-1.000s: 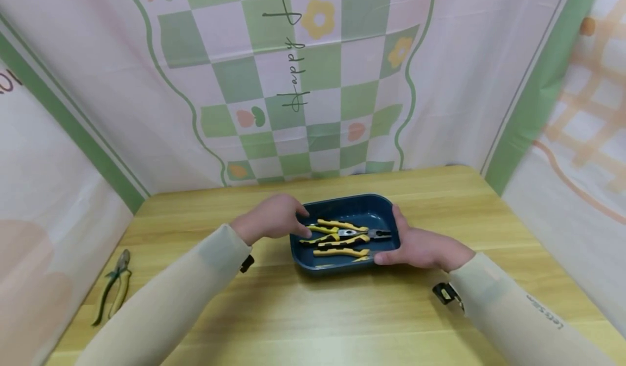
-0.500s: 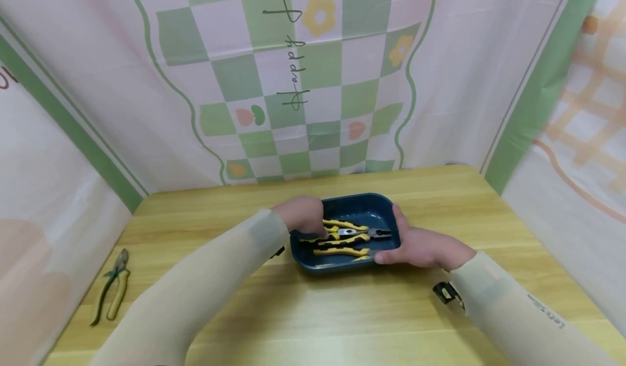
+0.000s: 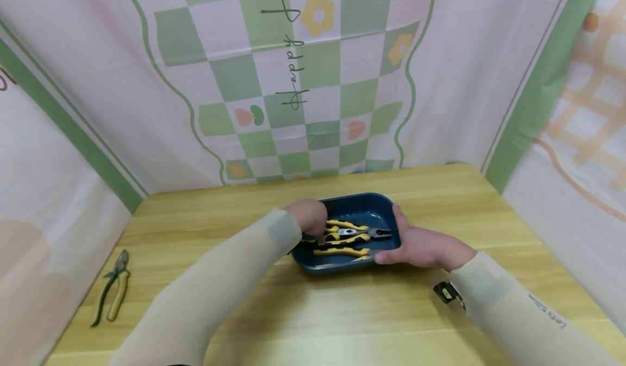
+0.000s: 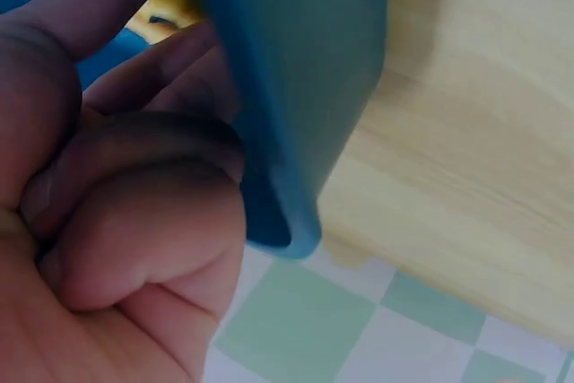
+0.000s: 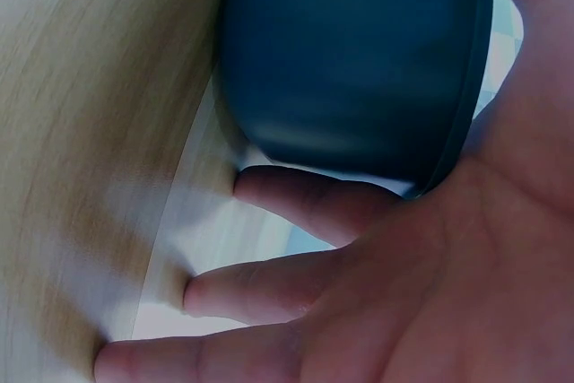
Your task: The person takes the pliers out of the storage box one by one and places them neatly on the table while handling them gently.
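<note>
A dark blue tray point(image 3: 342, 269) holds several pliers with yellow-and-black handles point(image 3: 340, 252). My left hand point(image 3: 309, 217) reaches over its left end, thumb and fingers down at the handles; in the left wrist view the hand point(image 4: 134, 221) has its lower fingers curled beside the tray wall point(image 4: 305, 60), and whether a handle is pinched is hidden. My right hand point(image 3: 425, 246) rests against the tray's right end, thumb at the front rim. In the right wrist view the hand point(image 5: 386, 284) has straight, spread fingers, palm touching the tray point(image 5: 359, 60).
Another pair of pliers point(image 3: 116, 287), with one dark green and one yellowish handle, lies on the wooden table point(image 3: 352, 322) near its left edge. A patterned curtain point(image 3: 323, 100) hangs behind the table and at both sides.
My left hand has moved right, over the tray's left end, and its thumb is now lower by the handles. My right hand and the tray have stayed in place.
</note>
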A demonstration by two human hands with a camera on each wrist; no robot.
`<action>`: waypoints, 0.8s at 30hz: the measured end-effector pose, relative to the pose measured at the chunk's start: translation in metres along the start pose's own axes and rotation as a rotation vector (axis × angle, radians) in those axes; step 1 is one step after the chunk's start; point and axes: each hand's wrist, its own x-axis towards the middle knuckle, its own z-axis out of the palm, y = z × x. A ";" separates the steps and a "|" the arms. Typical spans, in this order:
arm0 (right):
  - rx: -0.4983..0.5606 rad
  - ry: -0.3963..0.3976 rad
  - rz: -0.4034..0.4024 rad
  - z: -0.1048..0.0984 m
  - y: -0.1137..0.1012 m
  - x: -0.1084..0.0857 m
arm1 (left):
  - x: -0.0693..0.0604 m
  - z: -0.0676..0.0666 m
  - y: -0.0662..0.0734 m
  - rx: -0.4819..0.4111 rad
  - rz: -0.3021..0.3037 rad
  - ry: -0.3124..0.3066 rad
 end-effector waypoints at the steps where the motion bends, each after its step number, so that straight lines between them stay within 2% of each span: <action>1: 0.000 0.000 0.000 0.000 0.000 0.000 | 0.000 0.001 0.000 0.002 0.002 0.002; 10: -0.009 0.004 -0.001 0.001 0.000 0.000 | -0.011 0.007 0.003 0.140 0.128 0.043; 15: -0.009 0.003 0.005 0.001 -0.001 0.000 | -0.013 0.008 0.003 0.155 0.131 0.061; 24: -0.021 0.005 0.008 0.000 -0.001 -0.001 | -0.007 0.011 0.004 0.201 0.161 0.087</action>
